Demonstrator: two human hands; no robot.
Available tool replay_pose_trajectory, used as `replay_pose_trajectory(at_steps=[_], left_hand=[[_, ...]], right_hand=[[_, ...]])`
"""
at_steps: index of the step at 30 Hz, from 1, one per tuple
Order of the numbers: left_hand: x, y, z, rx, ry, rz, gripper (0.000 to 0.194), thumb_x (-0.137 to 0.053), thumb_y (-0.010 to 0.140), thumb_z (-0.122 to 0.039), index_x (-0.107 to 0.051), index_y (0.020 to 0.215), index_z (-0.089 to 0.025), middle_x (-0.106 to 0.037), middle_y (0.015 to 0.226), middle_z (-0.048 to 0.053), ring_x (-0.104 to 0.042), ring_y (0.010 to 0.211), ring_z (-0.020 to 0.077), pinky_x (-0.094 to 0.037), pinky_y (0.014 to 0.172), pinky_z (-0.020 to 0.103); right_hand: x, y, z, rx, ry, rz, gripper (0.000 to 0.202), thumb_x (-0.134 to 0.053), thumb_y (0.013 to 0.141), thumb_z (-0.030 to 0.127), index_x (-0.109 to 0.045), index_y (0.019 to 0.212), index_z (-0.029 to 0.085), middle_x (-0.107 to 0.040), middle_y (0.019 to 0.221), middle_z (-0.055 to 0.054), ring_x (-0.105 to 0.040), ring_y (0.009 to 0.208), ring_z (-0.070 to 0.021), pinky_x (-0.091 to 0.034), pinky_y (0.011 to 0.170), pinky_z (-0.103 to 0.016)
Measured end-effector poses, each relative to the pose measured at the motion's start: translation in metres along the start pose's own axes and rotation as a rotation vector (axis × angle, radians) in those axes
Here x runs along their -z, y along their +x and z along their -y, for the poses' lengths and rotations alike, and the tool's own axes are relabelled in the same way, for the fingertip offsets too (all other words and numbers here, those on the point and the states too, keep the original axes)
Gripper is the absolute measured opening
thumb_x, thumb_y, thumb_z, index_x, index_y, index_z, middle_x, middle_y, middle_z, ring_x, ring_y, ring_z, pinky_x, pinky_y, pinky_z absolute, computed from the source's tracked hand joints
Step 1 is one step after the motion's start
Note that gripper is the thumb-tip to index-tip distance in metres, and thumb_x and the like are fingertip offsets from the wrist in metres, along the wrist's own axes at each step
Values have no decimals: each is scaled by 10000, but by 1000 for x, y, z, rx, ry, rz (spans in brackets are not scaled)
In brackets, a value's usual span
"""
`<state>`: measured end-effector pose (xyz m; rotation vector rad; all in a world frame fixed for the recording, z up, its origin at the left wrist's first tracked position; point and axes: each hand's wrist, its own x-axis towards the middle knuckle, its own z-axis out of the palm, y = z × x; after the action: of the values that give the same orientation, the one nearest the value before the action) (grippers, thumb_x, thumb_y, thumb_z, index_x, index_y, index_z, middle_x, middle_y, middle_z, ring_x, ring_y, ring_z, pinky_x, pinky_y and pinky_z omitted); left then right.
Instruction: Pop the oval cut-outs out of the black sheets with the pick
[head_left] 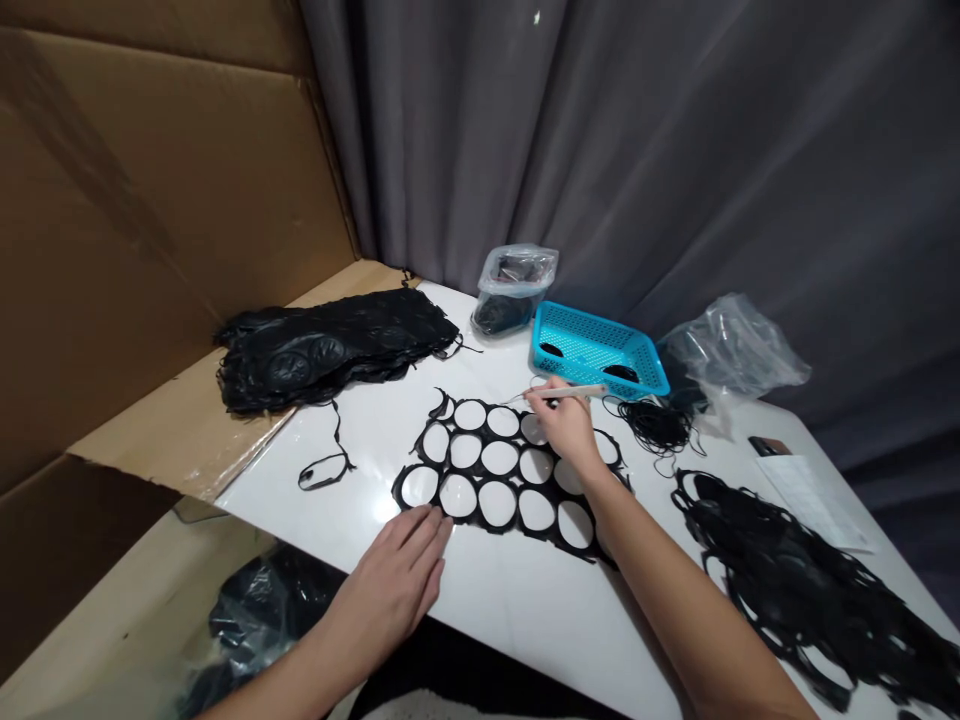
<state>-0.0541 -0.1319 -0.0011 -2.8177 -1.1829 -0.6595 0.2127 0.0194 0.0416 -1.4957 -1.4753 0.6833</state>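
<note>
A thin black sheet (480,478) with rows of round holes lies flat on the white table (315,530). The fingertips of my left hand (401,565) rest on its near left edge, fingers stretched out and holding nothing. Over the sheet's far side, my right hand (566,425) is closed around a slim white-handled tool (574,391). Its thin pointed tip reaches left to the far row of holes; its exact kind is unclear. To the left lies a loose black scrap loop (324,472) with a trailing strip.
A stack of black sheets (337,345) lies on cardboard at the left. Behind are a clear bag (514,285) with black contents and a blue basket (600,328) holding black pieces. Black cords (656,428), another plastic bag (739,350) and a pile of holed black sheets (795,570) are at right.
</note>
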Motion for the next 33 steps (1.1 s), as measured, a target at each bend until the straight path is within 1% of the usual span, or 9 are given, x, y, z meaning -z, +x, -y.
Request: replay_pose_trajectory(at_steps=[4, 6, 8, 10, 12, 15, 17, 30, 33], left_hand=[[5, -5, 3, 17, -27, -21, 357, -490, 1008, -206, -565, 1350, -132, -661, 1287, 121, -588, 1230, 274, -492, 1041, 421], [9, -9, 6, 51, -26, -31, 337, -493, 1011, -213, -579, 1331, -153, -664, 1271, 118, -599, 1209, 272, -505, 1021, 425], [11, -13, 9, 78, -17, -29, 313, -497, 1010, -217, -597, 1302, -166, -668, 1248, 118, -606, 1192, 275, -511, 1011, 437], [12, -16, 11, 79, -8, -21, 300, -501, 1006, -213, -607, 1282, -159, -668, 1240, 126, -601, 1199, 282, -508, 1017, 444], [13, -19, 12, 68, -3, -7, 301, -506, 1001, -204, -607, 1279, -147, -667, 1241, 131, -592, 1211, 290, -501, 1029, 455], [13, -20, 12, 65, 0, 10, 318, -506, 995, -190, -598, 1297, -148, -671, 1244, 125, -594, 1205, 296, -499, 1027, 475], [13, -20, 12, 64, -4, 0, 330, -503, 991, -176, -593, 1309, -164, -674, 1247, 114, -603, 1194, 290, -504, 1018, 473], [8, -22, 13, 70, -15, -25, 351, -494, 990, -170, -588, 1329, -168, -670, 1251, 119, -609, 1192, 279, -508, 1029, 464], [10, -22, 13, 61, -11, -42, 336, -497, 992, -169, -598, 1312, -158, -669, 1251, 122, -603, 1202, 278, -507, 1031, 452]], right_hand=[[-27, -24, 18, -369, 552, 401, 311, -779, 711, 391, -535, 745, 201, -679, 820, -52, -648, 724, -175, -426, 477, -220], [-43, -41, 29, -478, 734, 509, 368, -827, 668, 383, -518, 747, 201, -674, 833, -41, -692, 806, -191, -477, 522, -219], [-56, -57, 38, -518, 826, 582, 372, -821, 689, 370, -493, 740, 202, -674, 865, -32, -704, 846, -187, -534, 640, -253], [-63, -72, 44, -448, 788, 666, 303, -766, 755, 330, -492, 747, 201, -684, 917, -31, -689, 854, -169, -539, 748, -289], [-67, -84, 46, -277, 600, 722, 188, -686, 820, 261, -517, 762, 203, -687, 943, -26, -657, 863, -161, -514, 796, -309], [-70, -98, 45, 10, 268, 691, 123, -592, 869, 173, -547, 760, 207, -671, 903, -12, -610, 864, -166, -471, 804, -316], [-72, -104, 44, 121, 151, 655, 148, -571, 882, 150, -542, 750, 209, -659, 872, -5, -590, 840, -165, -455, 792, -311], [-77, -113, 36, 224, 3, 605, 128, -571, 941, 171, -564, 822, 218, -619, 866, -12, -567, 840, -176, -452, 768, -287], [-76, -120, 35, 353, -83, 612, 95, -520, 957, 152, -581, 918, 215, -601, 898, -45, -553, 885, -203, -469, 778, -305]])
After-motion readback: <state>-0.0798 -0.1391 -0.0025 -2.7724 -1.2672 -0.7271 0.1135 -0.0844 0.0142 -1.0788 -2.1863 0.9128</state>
